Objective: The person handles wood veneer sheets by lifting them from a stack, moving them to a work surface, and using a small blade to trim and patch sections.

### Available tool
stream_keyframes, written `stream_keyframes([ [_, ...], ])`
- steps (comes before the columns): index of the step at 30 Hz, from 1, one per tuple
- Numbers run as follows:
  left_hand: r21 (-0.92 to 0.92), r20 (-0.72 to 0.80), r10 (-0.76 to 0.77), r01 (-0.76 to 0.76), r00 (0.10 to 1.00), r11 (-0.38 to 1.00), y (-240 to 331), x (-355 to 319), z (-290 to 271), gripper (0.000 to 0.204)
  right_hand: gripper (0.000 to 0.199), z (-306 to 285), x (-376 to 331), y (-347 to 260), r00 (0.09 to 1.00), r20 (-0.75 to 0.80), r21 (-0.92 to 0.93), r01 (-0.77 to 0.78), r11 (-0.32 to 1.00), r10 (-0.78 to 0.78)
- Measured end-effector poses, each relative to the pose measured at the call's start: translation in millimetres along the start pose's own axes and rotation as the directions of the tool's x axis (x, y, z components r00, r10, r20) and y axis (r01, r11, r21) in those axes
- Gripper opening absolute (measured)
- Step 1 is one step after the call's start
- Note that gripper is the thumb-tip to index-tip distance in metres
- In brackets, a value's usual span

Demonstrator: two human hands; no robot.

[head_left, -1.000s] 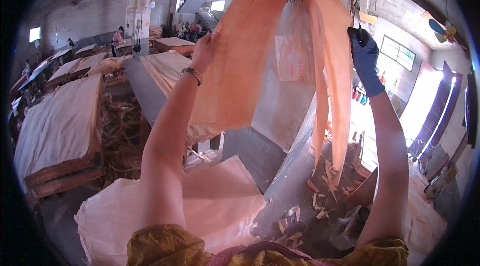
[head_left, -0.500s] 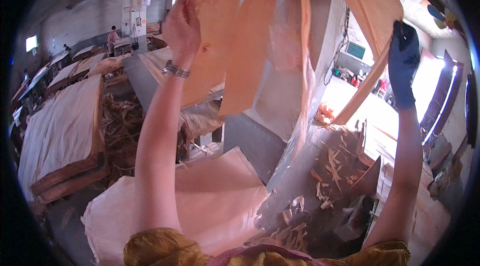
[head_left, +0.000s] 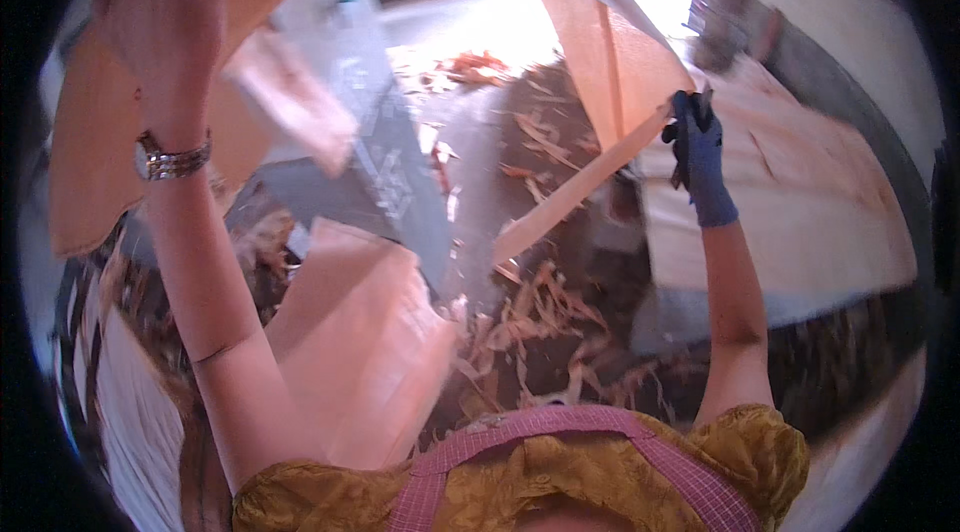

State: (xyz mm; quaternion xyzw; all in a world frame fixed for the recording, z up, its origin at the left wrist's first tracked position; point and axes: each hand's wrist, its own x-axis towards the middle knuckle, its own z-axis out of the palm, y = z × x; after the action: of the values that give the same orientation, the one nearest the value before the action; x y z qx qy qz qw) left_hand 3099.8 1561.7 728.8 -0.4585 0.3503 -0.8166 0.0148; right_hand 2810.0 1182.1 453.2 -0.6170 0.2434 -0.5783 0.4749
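Compared with half a second ago, the view has swung toward the right and down: the grey-based pillar point(head_left: 385, 167), mid-view then, now stands left of centre, and a pale stack point(head_left: 790, 197) that was mostly hidden on the right lies in the open. The bare left hand point(head_left: 165, 27), above a metal watch point(head_left: 172, 162), has moved to the upper left corner and is blurred; its grip is closed on the orange veneer sheet point(head_left: 100, 152), which hangs beside and behind it. The sheet's middle passes beyond the top edge, and its other end comes down to the right hand point(head_left: 702, 147) in a blue glove. That hand's grip is clamped on the edge, with a narrow strip point(head_left: 575, 187) slanting down-left from it over floor scraps point(head_left: 545, 312). A pinkish stack point(head_left: 350, 332) lies low in front of the left forearm. As for writing, white handwritten marks run down the pillar's grey face, smeared by motion.
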Motion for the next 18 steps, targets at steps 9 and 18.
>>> stream_keyframes([
  [9, -0.332, -0.057, 0.006, -0.025, 0.998, 0.943, 276, 223, -89, 0.016, 0.018, -406, -103, -23, 0.970, -0.207, -0.123, -0.154, 0.980, 0.126],
  [18, -0.738, 0.086, 0.166, -0.049, 0.982, 0.673, 573, 341, -212, 0.010, 0.025, -752, -155, -31, 0.936, -0.331, -0.866, -0.250, 0.432, -0.122],
])
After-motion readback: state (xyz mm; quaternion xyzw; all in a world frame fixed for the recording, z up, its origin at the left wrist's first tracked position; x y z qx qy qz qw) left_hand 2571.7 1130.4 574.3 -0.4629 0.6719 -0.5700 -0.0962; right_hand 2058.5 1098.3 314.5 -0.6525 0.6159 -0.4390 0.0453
